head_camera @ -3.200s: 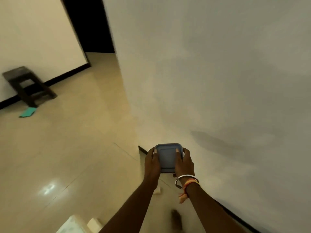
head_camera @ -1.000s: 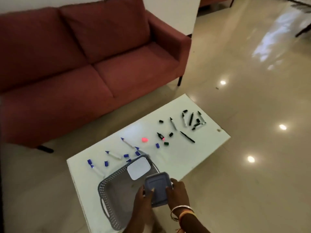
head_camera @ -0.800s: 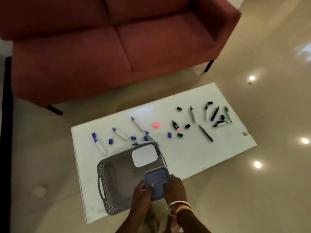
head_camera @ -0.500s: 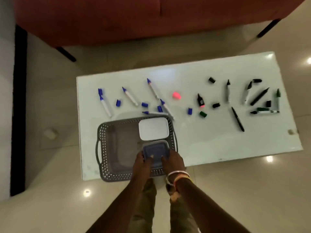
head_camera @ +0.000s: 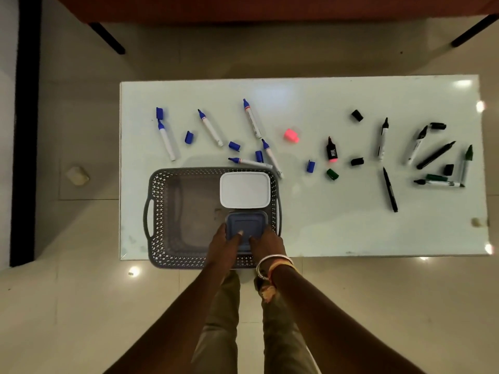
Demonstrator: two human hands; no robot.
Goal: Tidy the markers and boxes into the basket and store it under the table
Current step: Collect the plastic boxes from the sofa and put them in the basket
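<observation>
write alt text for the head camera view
Seen from above, a left hand and right hand hold a blue box inside a grey basket, next to a white box. The basket sits on a white table strewn with uncapped markers and loose caps.

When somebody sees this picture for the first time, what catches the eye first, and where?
The left hand and right hand hold a blue box inside the grey basket, beside a white box, at the near edge of the table. Uncapped markers and loose caps lie scattered behind: blue markers on the left, black and green markers on the right, a bright pink cap between.
</observation>
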